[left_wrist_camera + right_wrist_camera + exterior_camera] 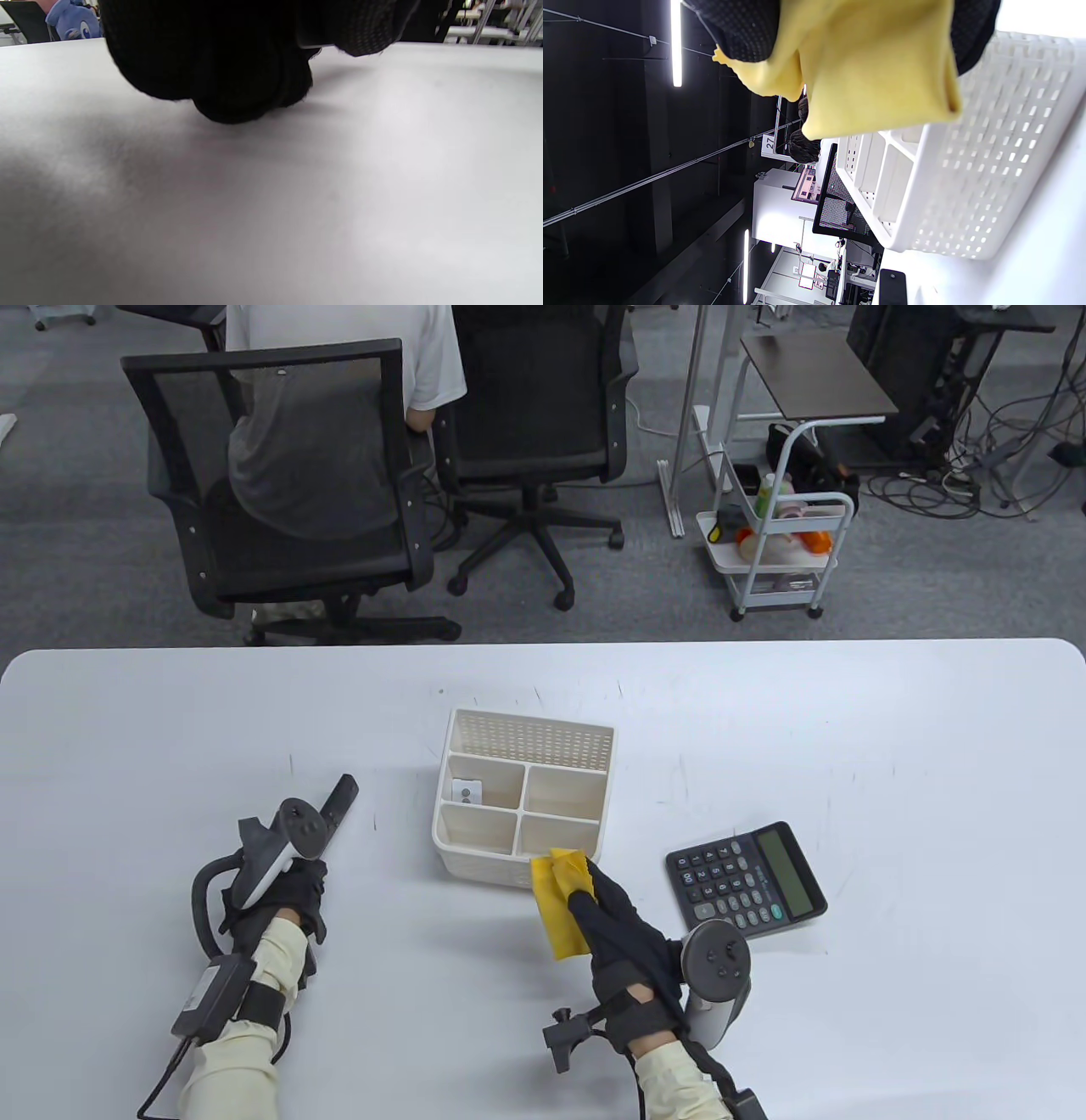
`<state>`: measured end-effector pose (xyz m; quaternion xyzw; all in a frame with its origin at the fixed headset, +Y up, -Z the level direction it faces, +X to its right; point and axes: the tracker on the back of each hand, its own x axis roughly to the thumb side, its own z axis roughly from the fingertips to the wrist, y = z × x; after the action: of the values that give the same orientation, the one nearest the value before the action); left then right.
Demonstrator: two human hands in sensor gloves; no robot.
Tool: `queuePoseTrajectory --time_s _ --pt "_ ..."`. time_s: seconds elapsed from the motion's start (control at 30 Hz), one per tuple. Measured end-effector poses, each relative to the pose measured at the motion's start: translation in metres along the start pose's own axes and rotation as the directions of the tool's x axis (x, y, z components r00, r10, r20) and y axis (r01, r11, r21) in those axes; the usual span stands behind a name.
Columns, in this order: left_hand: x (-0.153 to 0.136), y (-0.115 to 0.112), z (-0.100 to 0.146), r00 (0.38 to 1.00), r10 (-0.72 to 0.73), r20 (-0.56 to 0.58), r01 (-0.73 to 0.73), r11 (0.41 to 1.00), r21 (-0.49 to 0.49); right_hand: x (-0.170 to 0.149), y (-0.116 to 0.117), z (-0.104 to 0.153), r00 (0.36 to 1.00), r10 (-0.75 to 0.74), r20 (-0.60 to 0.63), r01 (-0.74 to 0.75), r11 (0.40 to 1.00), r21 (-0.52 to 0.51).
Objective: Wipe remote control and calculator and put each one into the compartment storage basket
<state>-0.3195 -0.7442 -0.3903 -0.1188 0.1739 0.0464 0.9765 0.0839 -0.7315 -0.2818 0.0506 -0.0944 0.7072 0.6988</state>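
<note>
A wide white worktop (848, 712) with rounded corners and faint scuff marks fills the lower half of the scene. Beyond it, on grey carpet, stand two black mesh office chairs (271, 492); a person in a white T-shirt (339, 381) sits in the left one, back turned. To the right stands a small white rolling cart (776, 551) holding bottles, near tangled black cables (993, 466).
</note>
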Motion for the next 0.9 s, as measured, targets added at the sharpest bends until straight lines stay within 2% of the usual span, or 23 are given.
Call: queuePoseTrajectory --time_s 0.07,0.23,0.37,0.47,0.57,0.7,0.8,0.9 --pt "0.0 0.014 0.013 0.998 0.053 0.021 -0.055 0.995 0.088 0.0 -0.002 -0.001 1.0 -0.012 -0.005 0.012 1.0 -0.009" --pt "0.005 0.05 0.06 0.969 0.163 0.185 -0.205 0.949 0.238 -0.002 -0.006 -0.002 0.998 -0.056 -0.022 0.055 0.998 -0.023" --pt "0.011 0.06 0.099 0.929 0.204 0.307 -0.3 0.903 0.308 -0.002 -0.007 -0.002 0.997 -0.068 -0.026 0.067 0.998 -0.022" --pt "0.016 0.057 0.13 0.906 0.189 0.38 -0.337 0.863 0.376 -0.002 -0.007 -0.002 0.997 -0.067 -0.036 0.067 0.998 -0.01" --pt "0.023 0.043 0.152 0.875 0.185 0.447 -0.379 0.836 0.397 -0.003 -0.007 -0.001 0.996 -0.076 -0.051 0.076 0.997 -0.002" --pt "0.033 0.029 0.17 0.879 -0.006 0.476 -0.253 0.841 0.478 -0.003 -0.006 0.0 0.995 -0.07 -0.066 0.072 0.997 0.022" --pt "0.042 0.024 0.179 0.841 -0.125 0.527 -0.2 0.832 0.518 -0.002 -0.005 -0.002 0.998 -0.048 -0.044 0.05 0.998 0.043" --pt "0.051 0.018 0.182 0.807 -0.182 0.562 -0.174 0.836 0.521 0.001 0.001 -0.002 1.0 -0.007 -0.009 0.007 0.996 0.084"
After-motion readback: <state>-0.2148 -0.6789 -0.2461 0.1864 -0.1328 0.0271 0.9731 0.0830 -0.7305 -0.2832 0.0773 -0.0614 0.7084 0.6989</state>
